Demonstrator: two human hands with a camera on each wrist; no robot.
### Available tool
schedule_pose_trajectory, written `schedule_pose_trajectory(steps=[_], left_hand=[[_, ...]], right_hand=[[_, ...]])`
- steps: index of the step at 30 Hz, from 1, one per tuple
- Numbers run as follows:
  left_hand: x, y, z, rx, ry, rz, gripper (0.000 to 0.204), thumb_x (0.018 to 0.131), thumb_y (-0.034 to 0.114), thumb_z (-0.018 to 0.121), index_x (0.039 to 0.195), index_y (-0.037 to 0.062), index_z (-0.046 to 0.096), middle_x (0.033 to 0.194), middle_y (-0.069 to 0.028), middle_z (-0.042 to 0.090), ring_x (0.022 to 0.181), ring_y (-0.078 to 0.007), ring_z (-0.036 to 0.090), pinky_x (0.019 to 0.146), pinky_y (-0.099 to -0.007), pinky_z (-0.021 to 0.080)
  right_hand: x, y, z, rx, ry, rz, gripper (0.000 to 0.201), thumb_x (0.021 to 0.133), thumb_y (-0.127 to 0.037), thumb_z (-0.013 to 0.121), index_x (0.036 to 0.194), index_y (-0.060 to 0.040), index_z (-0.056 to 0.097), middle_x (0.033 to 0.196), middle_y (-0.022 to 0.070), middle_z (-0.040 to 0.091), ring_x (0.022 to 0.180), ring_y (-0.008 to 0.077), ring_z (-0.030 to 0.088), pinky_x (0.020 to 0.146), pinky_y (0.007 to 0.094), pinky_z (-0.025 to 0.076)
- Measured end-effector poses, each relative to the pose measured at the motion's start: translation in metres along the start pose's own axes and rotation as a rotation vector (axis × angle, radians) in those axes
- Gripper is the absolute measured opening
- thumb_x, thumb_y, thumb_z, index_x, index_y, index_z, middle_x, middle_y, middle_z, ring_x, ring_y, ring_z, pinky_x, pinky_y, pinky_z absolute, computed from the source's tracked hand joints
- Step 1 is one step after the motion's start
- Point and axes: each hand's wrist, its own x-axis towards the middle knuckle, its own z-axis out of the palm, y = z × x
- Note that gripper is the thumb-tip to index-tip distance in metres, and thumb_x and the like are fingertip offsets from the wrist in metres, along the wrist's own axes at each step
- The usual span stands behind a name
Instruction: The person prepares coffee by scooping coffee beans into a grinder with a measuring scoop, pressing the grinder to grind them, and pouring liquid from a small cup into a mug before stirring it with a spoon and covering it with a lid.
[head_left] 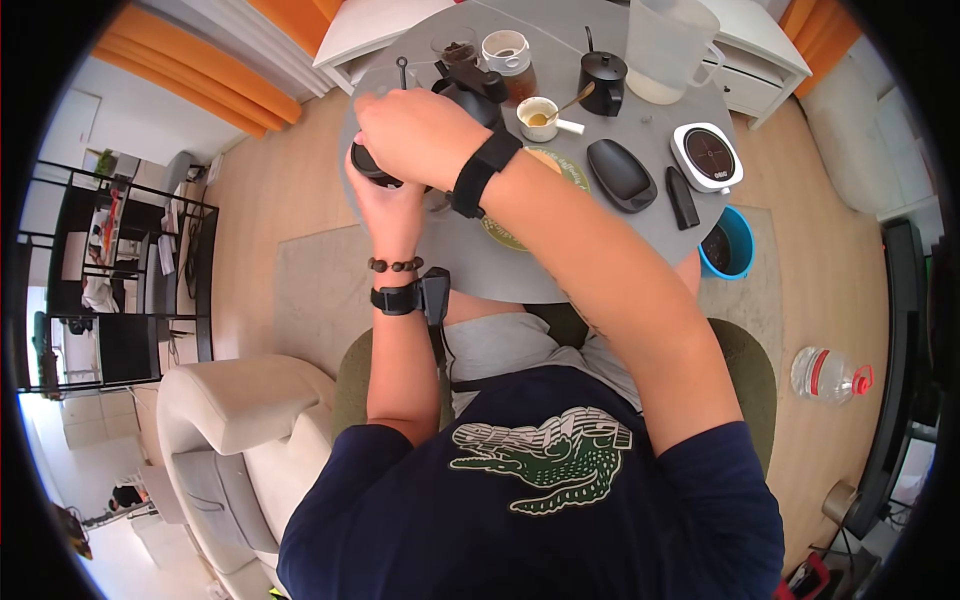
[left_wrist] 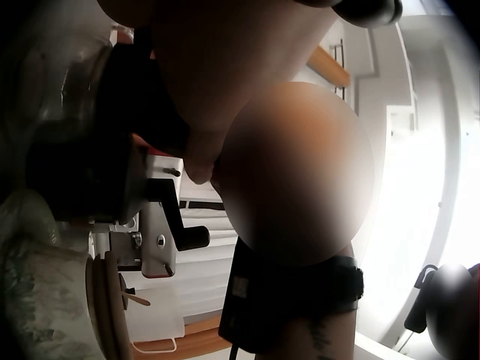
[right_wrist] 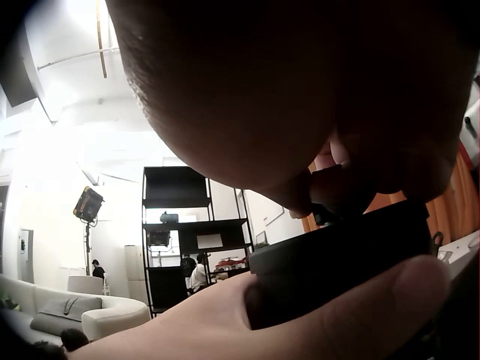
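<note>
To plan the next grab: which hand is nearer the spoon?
Right. The right hand is left of the spoon, above the black canister; the left hand is farther off, nearer the body, gripping the canister.

The person wears two wrist straps point(head_left: 487, 172) and one beaded bracelet point(head_left: 396, 265). The table point(head_left: 440, 270) carries one pitcher point(head_left: 657, 50), one white cup point(head_left: 538, 118), one green plate point(head_left: 503, 232). The floor point(head_left: 250, 240) carries one blue bucket point(head_left: 741, 243), one bottle point(head_left: 826, 376).

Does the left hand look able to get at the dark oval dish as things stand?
Probably not directly: the left hand grips a black container, and the right forearm slants across between that hand and the dark oval dish.
</note>
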Motion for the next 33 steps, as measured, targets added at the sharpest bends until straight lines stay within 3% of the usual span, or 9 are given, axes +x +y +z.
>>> schedule_pose_trajectory(steps=[2, 4, 9, 14, 27, 29, 30, 32, 33], left_hand=[[0.003, -0.004, -0.008, -0.021, -0.038, -0.008, 0.090, 0.093, 0.010, 0.093, 0.166, 0.0040, 0.041, 0.152, -0.0105, 0.061, 0.137, -0.0209, 0.064, 0.115, -0.0390, 0.054], [0.005, 0.008, -0.016, -0.149, -0.185, -0.082, 0.075, 0.099, 0.004, 0.084, 0.163, 0.0039, 0.046, 0.152, -0.0084, 0.064, 0.136, -0.0189, 0.065, 0.117, -0.0398, 0.052], [0.026, 0.008, -0.043, -0.280, -0.389, -0.192, 0.080, 0.096, 0.001, 0.085, 0.165, 0.0042, 0.044, 0.154, -0.0076, 0.064, 0.139, -0.0206, 0.065, 0.120, -0.0406, 0.051], [0.032, 0.010, -0.049, -0.298, -0.477, -0.216, 0.081, 0.095, 0.000, 0.085, 0.165, 0.0038, 0.045, 0.153, -0.0079, 0.064, 0.137, -0.0204, 0.066, 0.119, -0.0397, 0.052], [0.003, 0.010, -0.020, -0.115, -0.199, -0.042, 0.063, 0.101, 0.011, 0.085, 0.155, 0.0023, 0.054, 0.149, -0.0078, 0.069, 0.133, -0.0183, 0.066, 0.114, -0.0377, 0.051], [0.002, 0.004, -0.016, -0.116, -0.134, -0.045, 0.086, 0.099, 0.010, 0.088, 0.170, 0.0029, 0.041, 0.155, -0.0109, 0.062, 0.137, -0.0198, 0.065, 0.114, -0.0386, 0.055], [0.000, 0.003, -0.013, -0.115, -0.135, -0.045, 0.086, 0.099, 0.010, 0.088, 0.170, 0.0029, 0.041, 0.155, -0.0109, 0.062, 0.137, -0.0198, 0.065, 0.114, -0.0386, 0.055], [-0.004, 0.002, -0.007, -0.104, -0.056, -0.015, 0.070, 0.098, 0.015, 0.089, 0.155, -0.0001, 0.052, 0.150, -0.0112, 0.066, 0.135, -0.0198, 0.065, 0.116, -0.0398, 0.051], [-0.003, -0.002, -0.006, -0.103, -0.057, -0.015, 0.070, 0.098, 0.015, 0.089, 0.155, -0.0001, 0.052, 0.150, -0.0112, 0.066, 0.135, -0.0198, 0.065, 0.116, -0.0398, 0.051]], right_hand=[[0.002, 0.006, -0.002, 0.022, -0.030, -0.002, 0.029, 0.106, -0.023, 0.068, 0.104, 0.0056, 0.072, 0.095, 0.0280, 0.079, 0.092, 0.0477, 0.078, 0.083, 0.0530, 0.064], [0.005, 0.009, -0.006, 0.044, -0.059, -0.003, 0.027, 0.103, -0.021, 0.068, 0.105, 0.0054, 0.076, 0.098, 0.0286, 0.080, 0.094, 0.0478, 0.080, 0.085, 0.0532, 0.065], [0.007, 0.013, -0.016, 0.099, -0.200, -0.056, 0.031, 0.113, -0.026, 0.064, 0.116, 0.0039, 0.071, 0.102, 0.0277, 0.079, 0.096, 0.0466, 0.077, 0.087, 0.0552, 0.061], [0.004, 0.011, -0.013, 0.100, -0.167, -0.020, 0.032, 0.113, -0.028, 0.064, 0.116, 0.0031, 0.072, 0.103, 0.0270, 0.079, 0.099, 0.0466, 0.078, 0.087, 0.0557, 0.062], [0.000, -0.004, -0.010, -0.016, -0.066, 0.013, 0.024, 0.103, -0.020, 0.069, 0.107, 0.0031, 0.074, 0.093, 0.0244, 0.080, 0.089, 0.0437, 0.080, 0.078, 0.0549, 0.064], [0.000, -0.005, -0.008, -0.014, -0.056, 0.014, 0.024, 0.103, -0.019, 0.068, 0.107, 0.0036, 0.074, 0.093, 0.0247, 0.080, 0.088, 0.0436, 0.080, 0.078, 0.0549, 0.064], [0.000, -0.005, -0.006, -0.020, -0.033, 0.018, 0.023, 0.101, -0.017, 0.068, 0.108, 0.0045, 0.073, 0.092, 0.0250, 0.080, 0.088, 0.0437, 0.080, 0.077, 0.0547, 0.064], [0.000, -0.007, -0.002, -0.026, -0.008, 0.022, 0.023, 0.099, -0.015, 0.068, 0.108, 0.0053, 0.072, 0.091, 0.0253, 0.080, 0.087, 0.0438, 0.080, 0.076, 0.0544, 0.064], [0.000, -0.008, 0.001, -0.033, 0.024, 0.030, 0.023, 0.098, -0.015, 0.069, 0.108, 0.0059, 0.071, 0.091, 0.0253, 0.080, 0.087, 0.0437, 0.081, 0.075, 0.0539, 0.065]])
